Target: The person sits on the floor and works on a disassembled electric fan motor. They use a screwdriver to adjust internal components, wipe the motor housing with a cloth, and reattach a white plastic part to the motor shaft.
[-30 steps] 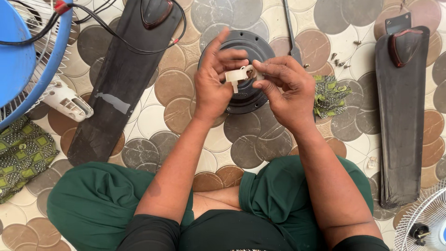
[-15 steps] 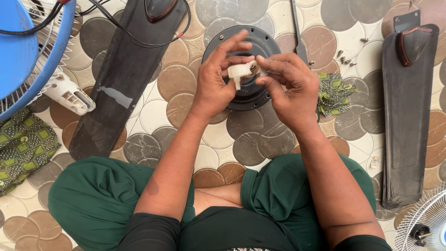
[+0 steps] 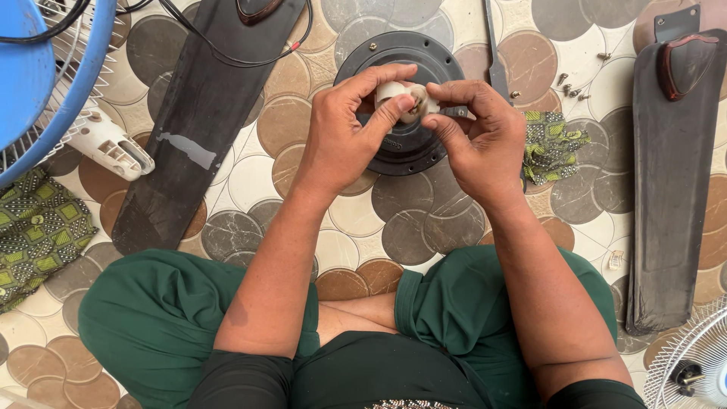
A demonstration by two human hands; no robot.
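Moved: both my hands have crept toward twelve o'clock since half a second ago.
Left hand [image 3: 344, 132]: fingers pinched on the small white part [image 3: 397, 95].
Right hand [image 3: 485, 140]: fingertips closed on that part too.
Part's place: above the round black motor housing [image 3: 394, 144].
Nine o'clock: dark fan blade [image 3: 201, 121].
Three o'clock: green patterned cloth [image 3: 551, 148].

The round motor housing [image 3: 401, 144] lies on the floor [image 3: 356, 220] ahead of the person's knees. Above it, the left hand [image 3: 344, 140] and right hand [image 3: 481, 140] meet around a small part [image 3: 401, 97]. One fan blade [image 3: 201, 121] lies left of the housing, another fan blade [image 3: 670, 182] far right. A folded cloth [image 3: 551, 148] sits just right of the right hand, with loose screws [image 3: 572, 87] beyond it.
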